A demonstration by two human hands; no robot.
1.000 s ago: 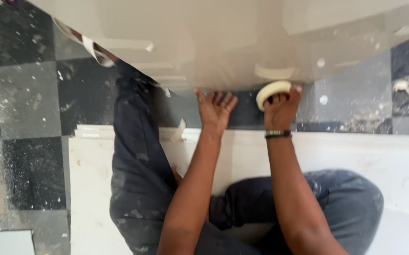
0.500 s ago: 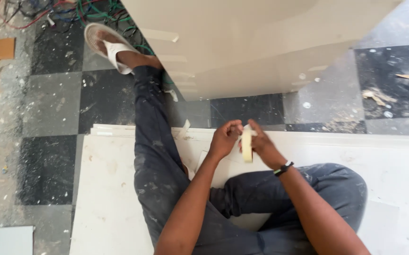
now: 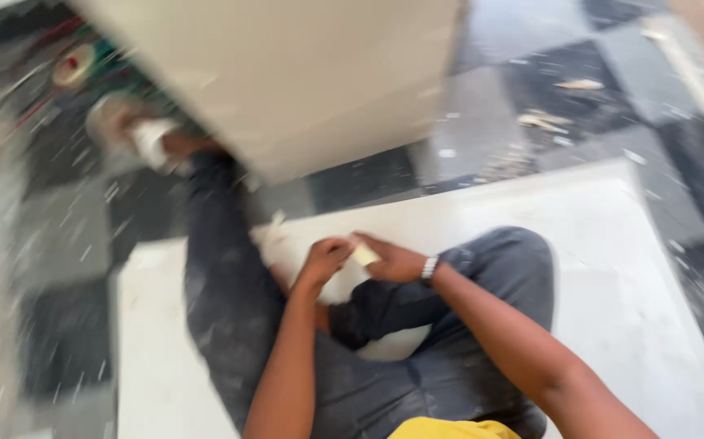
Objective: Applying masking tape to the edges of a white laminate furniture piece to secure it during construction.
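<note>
At the bottom edge of the frame there's a bit of yellow shirt [image 3: 449, 428], and from there the person's two forearms run up to the middle, where the hands meet over the lap. The left hand [image 3: 323, 260] and right hand [image 3: 392, 262] are close together, both pinching a small pale roll of tape [image 3: 364, 255] between them, though the blur makes the exact grip hard to read. Half a second ago the roll was held upright between the same hands, and a second ago the right hand had it pressed up against the big cream panel [image 3: 287, 81] with the left palm flat beside it, so the hands have dropped off the panel and come back to the lap. The person sits on a white board [image 3: 612, 268], one leg stretched to the upper left, sandal [image 3: 136, 134] on. Further off, the black and grey tile floor [image 3: 531, 89] is littered with scraps.
</note>
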